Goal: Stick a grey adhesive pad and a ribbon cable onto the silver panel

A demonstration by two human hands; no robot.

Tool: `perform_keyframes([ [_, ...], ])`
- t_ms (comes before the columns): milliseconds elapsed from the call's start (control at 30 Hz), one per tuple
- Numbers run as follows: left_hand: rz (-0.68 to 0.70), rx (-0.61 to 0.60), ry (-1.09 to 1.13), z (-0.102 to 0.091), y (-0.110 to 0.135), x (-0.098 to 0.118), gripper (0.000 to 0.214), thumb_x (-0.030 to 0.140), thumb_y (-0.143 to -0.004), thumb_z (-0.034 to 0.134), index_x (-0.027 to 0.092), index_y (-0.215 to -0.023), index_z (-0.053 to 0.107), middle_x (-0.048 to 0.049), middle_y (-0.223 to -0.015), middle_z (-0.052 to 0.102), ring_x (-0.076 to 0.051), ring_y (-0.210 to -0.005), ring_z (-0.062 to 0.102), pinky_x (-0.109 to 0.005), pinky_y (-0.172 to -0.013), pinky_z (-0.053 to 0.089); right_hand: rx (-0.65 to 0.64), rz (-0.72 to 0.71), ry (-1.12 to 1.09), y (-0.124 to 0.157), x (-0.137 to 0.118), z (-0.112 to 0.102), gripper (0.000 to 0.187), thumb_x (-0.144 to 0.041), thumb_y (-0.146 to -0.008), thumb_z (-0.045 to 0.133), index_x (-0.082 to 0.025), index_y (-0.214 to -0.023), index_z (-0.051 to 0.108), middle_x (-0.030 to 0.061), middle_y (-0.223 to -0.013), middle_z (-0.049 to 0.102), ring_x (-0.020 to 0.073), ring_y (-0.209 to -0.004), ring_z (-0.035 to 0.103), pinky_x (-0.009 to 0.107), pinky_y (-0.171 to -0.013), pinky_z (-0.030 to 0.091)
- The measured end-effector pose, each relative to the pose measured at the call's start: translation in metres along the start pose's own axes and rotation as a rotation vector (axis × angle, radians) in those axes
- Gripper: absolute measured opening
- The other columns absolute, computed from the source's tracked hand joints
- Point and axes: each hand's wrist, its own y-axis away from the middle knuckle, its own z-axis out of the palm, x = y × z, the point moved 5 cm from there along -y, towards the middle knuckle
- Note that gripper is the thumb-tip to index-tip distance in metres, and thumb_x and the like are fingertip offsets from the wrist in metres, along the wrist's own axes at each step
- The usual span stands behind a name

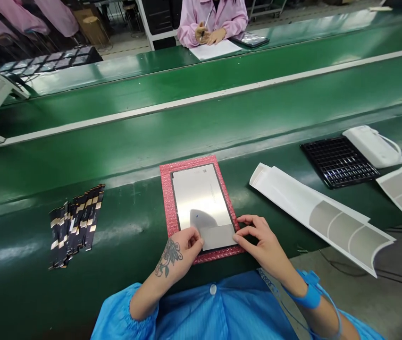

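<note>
A flat silver panel (201, 198) with a dark rim lies on a pink bubble-wrap sheet (167, 203) on the green bench. Across its near end lies a grey rectangular sticker (218, 236). My left hand (176, 252), tattooed on the back, has its fingers curled and pinches the sticker's left edge. My right hand (261, 241), fingers bent, presses the sticker's right edge at the panel's corner. A blue wrist strap (309, 293) sits on my right wrist.
A pile of black and gold flex strips (75, 224) lies to the left. A long white backing sheet with grey stickers (324, 219), a black grid tray (339, 160) and a white pouch (372, 144) lie to the right. Across the conveyor a person in pink (213, 21) writes on paper.
</note>
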Motion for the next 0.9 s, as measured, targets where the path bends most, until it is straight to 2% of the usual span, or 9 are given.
perform_keyframes([
  [300,0.037,0.020,-0.098,-0.001,0.000,0.006,0.019,0.029,-0.077,0.050,0.019,-0.061,0.051,0.0051,-0.051,0.045,-0.010,-0.050,0.041,-0.021,-0.050,0.030,-0.115,-0.001,0.000,-0.004,0.001,-0.002,0.021,-0.040,-0.080,0.062,-0.025,-0.067,0.069,0.0063,-0.102,0.063,0.0246,-0.098,0.053,0.046,-0.086,0.048],
  [633,0.117,0.049,-0.260,0.000,0.003,0.011,0.021,0.030,-0.080,0.047,0.020,-0.062,0.050,0.0045,-0.052,0.046,-0.011,-0.049,0.042,-0.023,-0.052,0.031,-0.103,-0.096,0.044,-0.004,-0.001,-0.001,0.018,-0.033,-0.084,0.059,-0.024,-0.070,0.067,0.0064,-0.106,0.061,0.0235,-0.099,0.054,0.046,-0.085,0.049],
  [900,0.139,0.034,-0.345,0.003,0.005,0.014,0.021,0.030,-0.082,0.044,0.021,-0.064,0.047,0.0032,-0.056,0.050,-0.012,-0.053,0.046,-0.023,-0.054,0.033,-0.121,-0.110,0.061,-0.002,-0.002,-0.002,0.017,-0.030,-0.084,0.058,-0.023,-0.071,0.067,0.0070,-0.108,0.060,0.0238,-0.102,0.054,0.046,-0.086,0.048],
])
